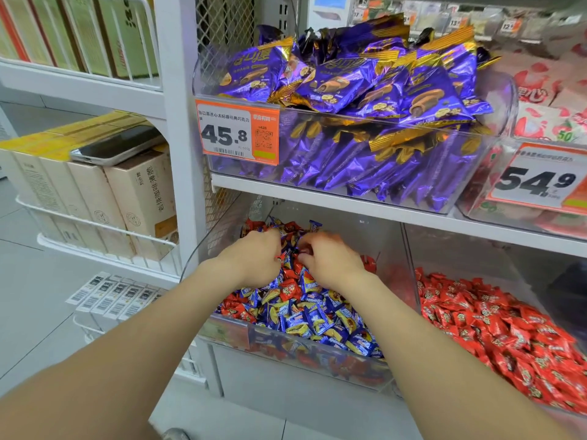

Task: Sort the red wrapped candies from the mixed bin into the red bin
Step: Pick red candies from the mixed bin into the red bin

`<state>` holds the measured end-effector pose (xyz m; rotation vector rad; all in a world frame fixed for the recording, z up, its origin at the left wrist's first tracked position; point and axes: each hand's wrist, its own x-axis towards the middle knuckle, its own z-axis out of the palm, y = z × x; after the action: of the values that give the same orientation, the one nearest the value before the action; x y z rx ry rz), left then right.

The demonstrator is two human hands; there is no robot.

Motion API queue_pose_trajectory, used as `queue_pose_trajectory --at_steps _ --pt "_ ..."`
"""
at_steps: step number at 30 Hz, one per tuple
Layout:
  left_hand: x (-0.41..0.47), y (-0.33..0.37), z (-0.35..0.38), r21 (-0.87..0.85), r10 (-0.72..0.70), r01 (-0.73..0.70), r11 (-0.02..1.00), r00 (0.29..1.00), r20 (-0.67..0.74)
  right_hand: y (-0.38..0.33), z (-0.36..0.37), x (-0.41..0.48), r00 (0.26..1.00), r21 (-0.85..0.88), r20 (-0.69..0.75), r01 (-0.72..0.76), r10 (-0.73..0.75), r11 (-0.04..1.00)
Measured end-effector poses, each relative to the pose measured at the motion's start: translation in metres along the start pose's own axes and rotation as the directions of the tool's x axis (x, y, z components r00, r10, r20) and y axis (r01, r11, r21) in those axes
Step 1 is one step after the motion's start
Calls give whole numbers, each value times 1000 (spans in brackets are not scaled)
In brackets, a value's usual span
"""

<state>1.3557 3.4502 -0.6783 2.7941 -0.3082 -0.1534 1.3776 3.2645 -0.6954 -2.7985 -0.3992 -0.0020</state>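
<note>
Both my hands are buried mid-frame in the mixed bin (286, 350), left hand (254, 258) and right hand (332, 263) with fingers curled into the pile; whether either grips anything I cannot tell; red wrapped candies (290, 293) lie just below them among blue candies (305, 315); the red bin (460, 258) adjoins at frame right, nearer my right hand.

Single head view, facing forward and down, close over shelf bins (317, 347)

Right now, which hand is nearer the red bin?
Right. The right hand sits in the mixed bin, on the side toward the red bin; the left hand is beside it, farther left in the same bin.
</note>
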Motion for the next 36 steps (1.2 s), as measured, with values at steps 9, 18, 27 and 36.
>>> queue_pose_trajectory --at_steps 9,18,27,36 --pt "2 10 -3 -82 74 -82 993 993 -95 6 -17 9 993 177 -92 -54 71 983" --pt "3 16 10 64 149 -146 987 988 -48 17 -22 -13 989 -84 151 24 -11 996" --pt "10 17 25 290 196 -236 927 968 158 14 -18 -20 960 -103 280 61 -30 993" --pt "9 18 23 283 179 -191 940 981 67 20 -52 -34 990 134 143 -24 5 991"
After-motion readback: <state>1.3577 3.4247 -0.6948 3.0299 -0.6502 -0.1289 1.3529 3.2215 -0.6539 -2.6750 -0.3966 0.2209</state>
